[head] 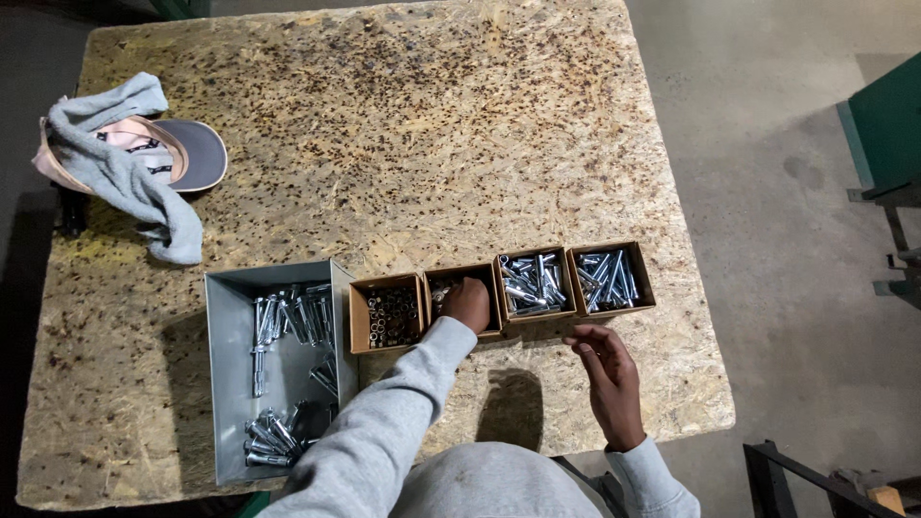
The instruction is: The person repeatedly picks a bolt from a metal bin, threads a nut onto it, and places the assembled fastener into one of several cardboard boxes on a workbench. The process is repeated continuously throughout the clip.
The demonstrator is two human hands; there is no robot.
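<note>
- While reaching into the second small brown cardboard box, the left hand hides its fingers; grip unclear.
- Right hand, fingers loosely spread, hovers over the rough chipboard table.
- Grey sheet-metal tray of shiny bolts at nine o'clock.

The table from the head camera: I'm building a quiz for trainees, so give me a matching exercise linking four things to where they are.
Things:
1. grey metal tray
2. cap
3. left hand
4. right hand

Places:
A. far left corner of the table, under a grey cloth
B. in the second small cardboard box
C. left of the four boxes
D. in front of the boxes, over the table

Pairs: 1-C, 2-A, 3-B, 4-D
</note>
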